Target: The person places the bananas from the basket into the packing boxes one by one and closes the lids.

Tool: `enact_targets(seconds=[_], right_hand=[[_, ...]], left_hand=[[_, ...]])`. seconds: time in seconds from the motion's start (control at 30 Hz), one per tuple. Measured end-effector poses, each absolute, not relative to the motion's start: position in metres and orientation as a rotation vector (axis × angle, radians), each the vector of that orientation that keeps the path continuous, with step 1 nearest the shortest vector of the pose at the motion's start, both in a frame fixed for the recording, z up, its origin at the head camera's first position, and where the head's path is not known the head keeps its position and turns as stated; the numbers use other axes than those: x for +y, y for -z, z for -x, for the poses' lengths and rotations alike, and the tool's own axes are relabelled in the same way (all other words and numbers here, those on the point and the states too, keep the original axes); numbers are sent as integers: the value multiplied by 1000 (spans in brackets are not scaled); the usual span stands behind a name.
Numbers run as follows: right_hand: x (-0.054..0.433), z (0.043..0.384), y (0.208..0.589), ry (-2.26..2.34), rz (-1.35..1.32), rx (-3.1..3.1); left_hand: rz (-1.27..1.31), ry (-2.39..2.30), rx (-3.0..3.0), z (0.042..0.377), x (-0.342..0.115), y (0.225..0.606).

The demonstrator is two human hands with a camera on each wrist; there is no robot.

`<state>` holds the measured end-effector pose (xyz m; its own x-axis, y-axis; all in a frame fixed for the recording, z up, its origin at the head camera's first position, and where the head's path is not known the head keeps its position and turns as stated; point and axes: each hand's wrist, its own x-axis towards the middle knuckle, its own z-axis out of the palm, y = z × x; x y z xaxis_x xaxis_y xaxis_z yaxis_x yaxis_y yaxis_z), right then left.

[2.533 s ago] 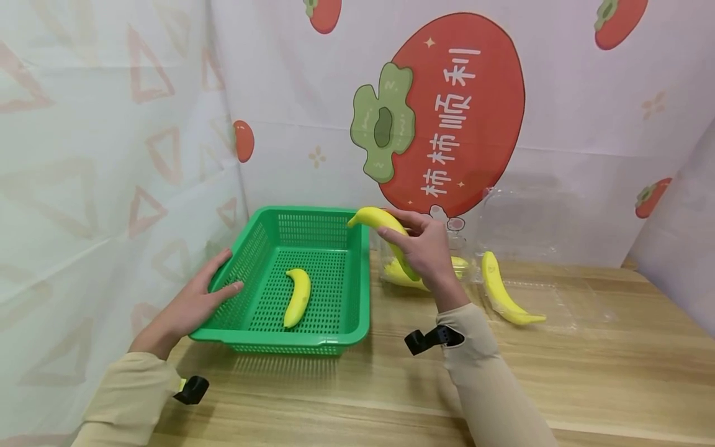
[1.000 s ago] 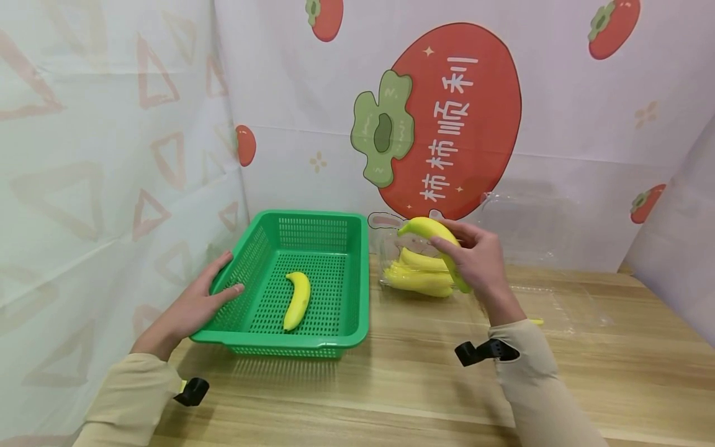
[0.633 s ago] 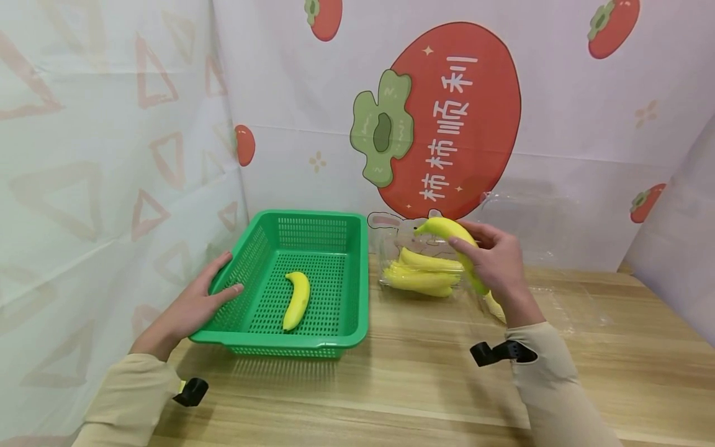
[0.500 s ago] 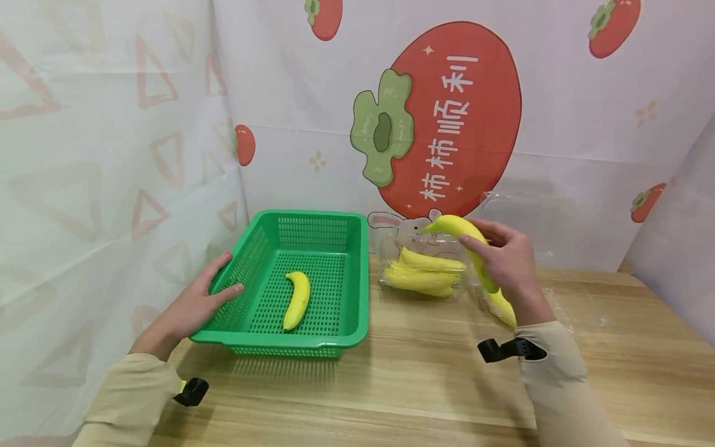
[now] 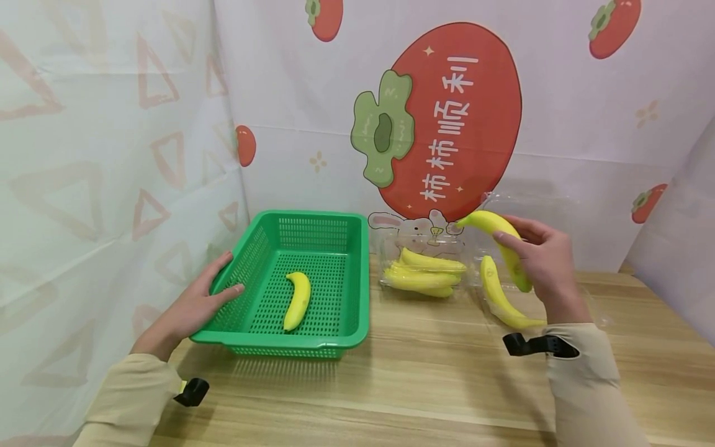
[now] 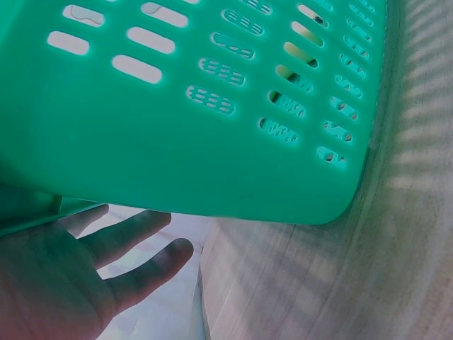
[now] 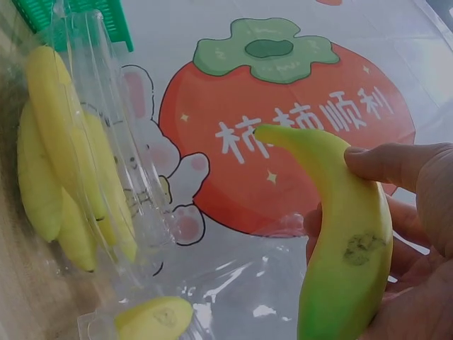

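Observation:
A yellow banana (image 5: 505,239) with greenish ends is pinched between the thumb and fingers of my right hand (image 5: 553,264), held in the air. In the right wrist view the banana (image 7: 347,234) shows a dark patch on its side. Below it, another banana (image 5: 499,301) lies in a clear plastic clamshell box (image 5: 525,205) whose lid stands up. My left hand (image 5: 192,304) rests at the left rim of a green perforated basket (image 5: 365,304), thumb over the inside. From the left wrist view its fingers (image 6: 141,276) extend loosely under the rim. One banana (image 5: 298,301) lies in the basket.
Between basket and clamshell box stands a second clear plastic container (image 5: 385,248) holding several bananas (image 5: 424,273). Printed fabric walls (image 5: 290,81) close off the back and sides of the wooden table (image 5: 402,385).
My right hand has carried its banana rightward from beside the basket to over the open clamshell box, uncovering the container of bananas. The left hand and basket have stayed put.

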<state>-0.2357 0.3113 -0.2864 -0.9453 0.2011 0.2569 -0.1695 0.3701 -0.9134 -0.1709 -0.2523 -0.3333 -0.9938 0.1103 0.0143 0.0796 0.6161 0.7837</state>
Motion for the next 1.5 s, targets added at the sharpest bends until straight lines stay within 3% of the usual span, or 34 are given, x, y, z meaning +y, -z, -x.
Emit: enact_targets(seconds=[1.5], right_hand=[[347, 232, 292, -1528, 168, -2436]], left_hand=[[-141, -1374, 2761, 172, -254, 333]])
